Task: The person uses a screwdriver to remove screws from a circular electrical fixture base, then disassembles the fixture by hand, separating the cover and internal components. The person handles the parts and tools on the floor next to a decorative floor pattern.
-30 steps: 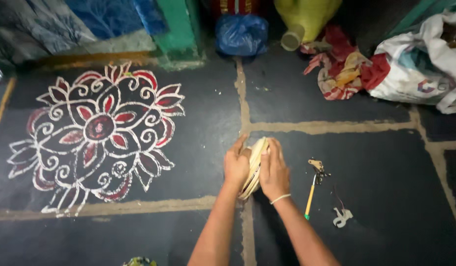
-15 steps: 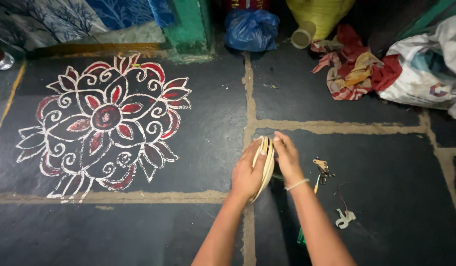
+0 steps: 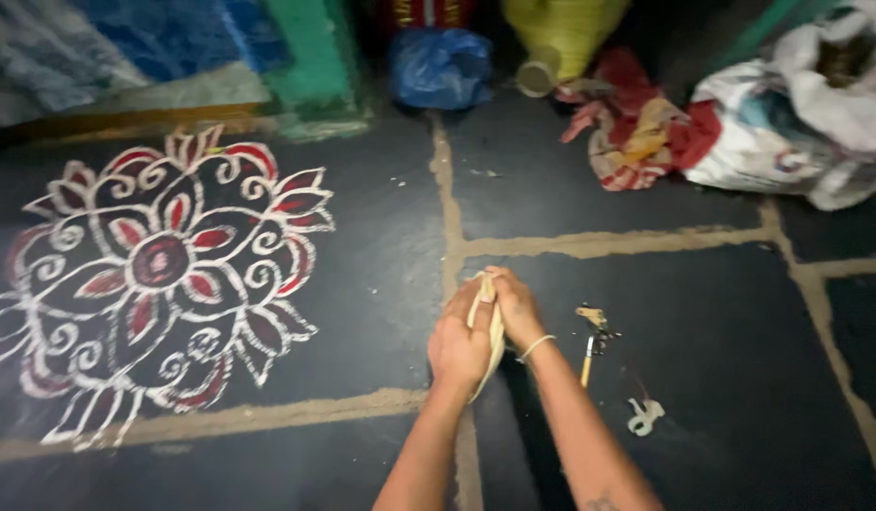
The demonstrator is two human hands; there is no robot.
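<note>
- In the head view, we saw both hands pressed together around a pale yellowish bundle of strips (image 3: 495, 331), over the dark stone floor (image 3: 703, 312).
- The left hand (image 3: 460, 343) was closed on the bundle from one side, and the right hand (image 3: 516, 308) was closed on it from the other; the bundle's edge showed between the palms, from the fingertips down to the left wrist.
- A thin white band (image 3: 535, 347) circled the right wrist.
- Just right of the bundle, a small tool with a yellow handle (image 3: 589, 348) lay on the floor, apart from the hands.
- Further right of the bundle and a little nearer to us, a small pale scrap (image 3: 645, 415) lay on the floor.
- Well left of the bundle, a white and red flower pattern (image 3: 159, 270) was drawn on the floor.
- Far beyond the bundle we saw a blue bag (image 3: 442, 66), a yellow sack (image 3: 561, 38), a red patterned cloth (image 3: 637, 128) and a white bag (image 3: 797, 142).
</note>
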